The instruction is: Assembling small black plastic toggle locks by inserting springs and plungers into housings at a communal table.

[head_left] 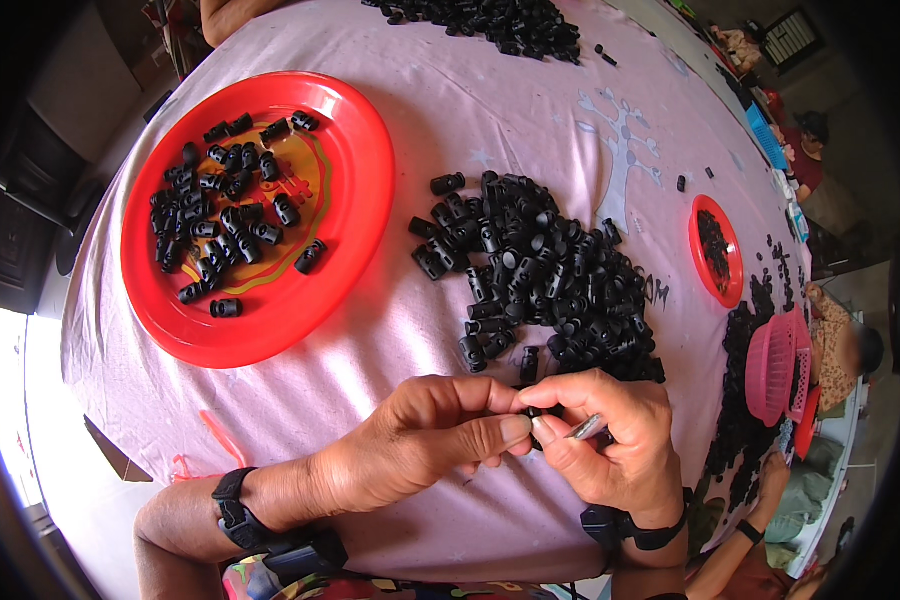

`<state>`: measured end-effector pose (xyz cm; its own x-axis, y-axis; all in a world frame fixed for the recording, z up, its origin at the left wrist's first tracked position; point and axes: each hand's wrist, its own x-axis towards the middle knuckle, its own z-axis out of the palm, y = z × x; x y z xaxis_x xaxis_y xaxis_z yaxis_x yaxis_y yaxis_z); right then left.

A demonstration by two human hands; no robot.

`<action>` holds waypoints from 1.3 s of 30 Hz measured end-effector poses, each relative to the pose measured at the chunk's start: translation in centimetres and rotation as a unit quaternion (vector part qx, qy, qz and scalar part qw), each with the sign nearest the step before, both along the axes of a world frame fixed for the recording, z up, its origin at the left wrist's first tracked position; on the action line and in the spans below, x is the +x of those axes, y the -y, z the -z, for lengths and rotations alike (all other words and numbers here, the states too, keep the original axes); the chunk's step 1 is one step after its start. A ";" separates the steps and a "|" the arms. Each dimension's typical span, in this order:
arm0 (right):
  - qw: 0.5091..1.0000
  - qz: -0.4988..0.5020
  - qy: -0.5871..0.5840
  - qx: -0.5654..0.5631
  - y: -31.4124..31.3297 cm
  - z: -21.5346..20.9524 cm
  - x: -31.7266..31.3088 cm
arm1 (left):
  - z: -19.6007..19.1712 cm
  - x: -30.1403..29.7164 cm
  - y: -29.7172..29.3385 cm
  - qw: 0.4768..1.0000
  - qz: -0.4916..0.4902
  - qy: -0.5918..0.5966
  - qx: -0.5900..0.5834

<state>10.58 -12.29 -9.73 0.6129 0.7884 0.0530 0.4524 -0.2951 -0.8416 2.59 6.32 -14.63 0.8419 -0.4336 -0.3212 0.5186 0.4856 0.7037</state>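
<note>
Pale pink cloth covers a round table, near edge right at the person's body. Both hands meet at the near centre: left hand and right hand are pressed fingertip to fingertip around one small black cord-lock piece, which sits in the pinch between left thumb and forefinger and the right thumb. Only a sliver of it shows, so its long axis can't be read. Right hand also grips a thin grey metal piece (looks like a spring or pin, too small to say), angled up to the right, its lower end just beside the black piece. Key relation: the loose heap of black pieces lies directly far of the pinch, slightly right of centre, its nearest piece almost touching the right hand's knuckles. So the right hand is the nearer one to the heap. Red plate sits far-left, well apart from both hands, holding a thinner scatter of black pieces of the same kind; the left hand is nearer to it, but it's a clear reach across bare cloth. Further heap at the far edge, a smaller red plate far right, a pink basket at the right beside other people.
</note>
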 end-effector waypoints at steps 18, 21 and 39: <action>0.997 0.064 0.031 0.021 -0.2 0.0 -0.5 | -0.4 -0.1 0.2 0.999 -0.011 0.030 0.003; 0.998 0.066 0.011 0.021 0.0 -0.3 -0.4 | -0.5 0.0 0.1 0.999 -0.013 0.038 -0.001; 0.980 0.172 0.066 0.077 -0.4 -1.3 -1.7 | -0.2 -0.5 2.0 0.972 -0.094 0.202 -0.068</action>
